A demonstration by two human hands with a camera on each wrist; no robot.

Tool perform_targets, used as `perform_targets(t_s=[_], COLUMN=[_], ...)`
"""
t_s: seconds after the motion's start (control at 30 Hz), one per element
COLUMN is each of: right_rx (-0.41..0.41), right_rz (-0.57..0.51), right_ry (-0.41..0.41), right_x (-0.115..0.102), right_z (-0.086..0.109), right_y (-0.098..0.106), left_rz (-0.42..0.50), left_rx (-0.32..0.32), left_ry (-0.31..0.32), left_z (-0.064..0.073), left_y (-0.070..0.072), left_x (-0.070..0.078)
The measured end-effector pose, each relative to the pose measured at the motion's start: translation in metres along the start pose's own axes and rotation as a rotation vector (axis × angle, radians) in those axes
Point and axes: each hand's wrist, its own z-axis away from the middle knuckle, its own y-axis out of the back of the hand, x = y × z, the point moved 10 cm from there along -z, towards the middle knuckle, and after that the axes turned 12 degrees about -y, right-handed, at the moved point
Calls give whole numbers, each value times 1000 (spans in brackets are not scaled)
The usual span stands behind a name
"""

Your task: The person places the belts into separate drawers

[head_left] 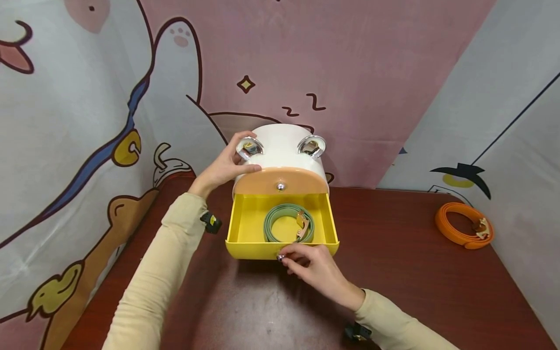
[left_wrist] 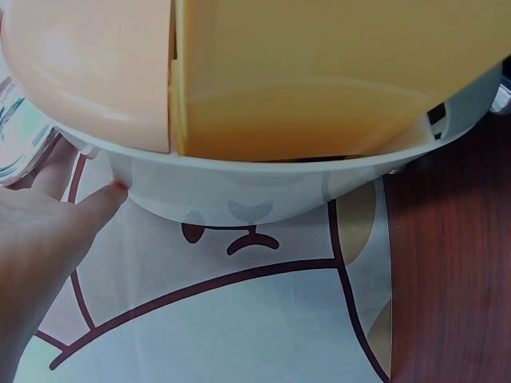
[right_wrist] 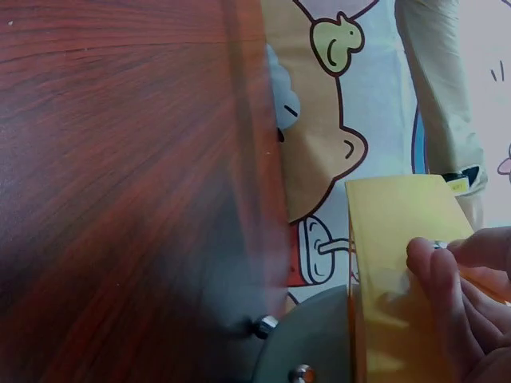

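A white storage box (head_left: pixel 282 146) with shiny silver ears stands against the back wall. Its yellow lower drawer (head_left: pixel 242 221) is pulled out and holds a rolled green belt (head_left: pixel 270 226) with a gold-coloured buckle. My left hand (head_left: pixel 220 167) grips the box's upper left side, thumb on the front edge and fingers by the left ear. Thumb and fingers of my right hand (head_left: pixel 321 272) pinch the silver knob (right_wrist: pixel 439 245) on the drawer front. Above the drawer, the peach upper drawer front (head_left: pixel 258 182) is closed, its own knob untouched.
A rolled orange belt (head_left: pixel 455 233) lies at the right on the dark red wooden table (head_left: pixel 385 253). Cartoon-printed cloth (head_left: pixel 350 73) hangs behind and at both sides, close to the back of the box.
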Motion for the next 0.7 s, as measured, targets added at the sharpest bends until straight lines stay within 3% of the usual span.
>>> perform_targets(t_s=[0.1, 0.27, 0.7], right_rx=[42, 89, 122], right_rz=[2, 46, 46], right_ry=[-1, 78, 133], right_x=[1, 0, 2], right_z=[0, 3, -3], right_y=[1, 0, 0], left_rz=[-2, 1, 6], left_rx=[1, 5, 4], left_ry=[4, 23, 4], left_z=[1, 2, 0], left_y=[0, -1, -1], left_x=[0, 0, 2])
